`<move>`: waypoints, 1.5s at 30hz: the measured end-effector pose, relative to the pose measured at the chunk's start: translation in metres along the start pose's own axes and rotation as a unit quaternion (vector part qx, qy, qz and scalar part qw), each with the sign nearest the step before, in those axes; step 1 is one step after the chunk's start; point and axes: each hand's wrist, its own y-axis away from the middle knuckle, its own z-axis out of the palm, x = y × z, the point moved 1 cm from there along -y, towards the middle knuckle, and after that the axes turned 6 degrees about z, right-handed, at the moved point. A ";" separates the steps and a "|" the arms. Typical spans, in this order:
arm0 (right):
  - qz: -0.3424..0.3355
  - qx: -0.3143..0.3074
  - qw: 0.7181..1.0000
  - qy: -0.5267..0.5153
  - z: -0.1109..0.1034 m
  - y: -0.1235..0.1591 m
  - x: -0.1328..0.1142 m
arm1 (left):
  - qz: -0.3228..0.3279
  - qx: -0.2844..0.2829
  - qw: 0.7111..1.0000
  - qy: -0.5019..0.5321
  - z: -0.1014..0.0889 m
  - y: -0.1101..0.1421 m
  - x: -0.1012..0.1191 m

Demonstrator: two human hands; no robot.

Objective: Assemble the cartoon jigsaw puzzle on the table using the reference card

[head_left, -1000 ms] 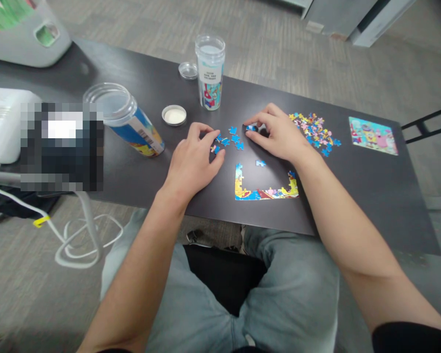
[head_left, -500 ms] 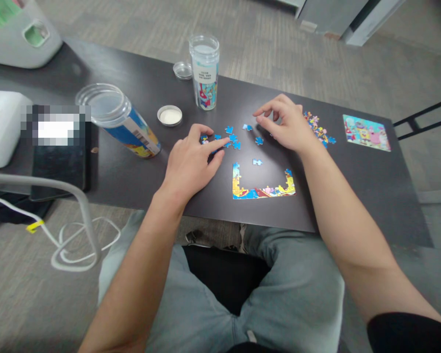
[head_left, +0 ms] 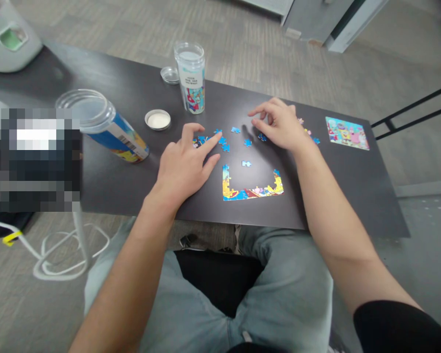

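My left hand [head_left: 183, 159] is open over the table, fingers spread. Its index fingertip rests at a small cluster of blue jigsaw pieces [head_left: 225, 147], and more pieces lie partly hidden under that hand. Farther right, my right hand [head_left: 275, 122] hovers with loosely bent fingers, thumb and index apart, nothing visible between them. A dark blue piece [head_left: 262, 138] lies below its thumb. Single pieces [head_left: 247, 142] lie between the hands. Nearer me is a joined U-shaped puzzle border [head_left: 253, 194], with a pale blue piece [head_left: 246, 163] inside its open top.
A pile of mixed pieces [head_left: 308, 132] is mostly hidden behind my right wrist. Beyond it lies a picture card [head_left: 347, 133]. Two clear jars, one tilted-looking [head_left: 123, 135] and one at the back [head_left: 193, 81], stand left, with lids [head_left: 158, 119] nearby. White cables [head_left: 62, 267] hang at left.
The whole view has shifted, so the table items appear farther left. My right hand has moved slightly right relative to the pieces, uncovering a dark blue one. My left hand keeps its place at the cluster.
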 end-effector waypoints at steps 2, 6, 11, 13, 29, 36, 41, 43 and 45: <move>-0.018 -0.031 0.999 0.015 0.012 0.005 -0.028 | 0.012 -0.021 1.000 -0.016 -0.001 -0.001 0.007; -0.061 -0.064 0.996 0.026 0.026 0.012 -0.063 | 0.010 -0.026 0.999 -0.024 -0.001 -0.001 0.012; -0.067 -0.053 0.995 0.048 0.020 0.012 -0.057 | -0.026 0.004 1.000 -0.016 0.003 0.000 0.009; -0.074 -0.043 0.995 0.059 0.020 0.011 -0.052 | -0.038 0.004 0.999 -0.023 0.002 0.000 0.010; -0.091 -0.052 0.994 0.037 0.013 0.007 -0.033 | -0.014 -0.022 1.000 -0.013 -0.002 -0.002 0.009; -0.071 -0.069 0.995 0.013 -0.006 0.005 -0.011 | -0.011 -0.014 1.000 0.010 -0.002 -0.002 0.007; -0.085 -0.075 0.993 -0.016 0.004 0.003 -0.014 | -0.018 -0.022 1.000 0.007 -0.002 -0.001 0.009; -0.103 -0.096 0.989 -0.031 0.008 0.005 -0.022 | -0.018 -0.021 1.000 0.008 -0.002 -0.001 0.009; -0.128 -0.123 0.983 -0.046 0.012 0.007 -0.030 | -0.019 -0.018 1.000 0.010 -0.001 -0.001 0.008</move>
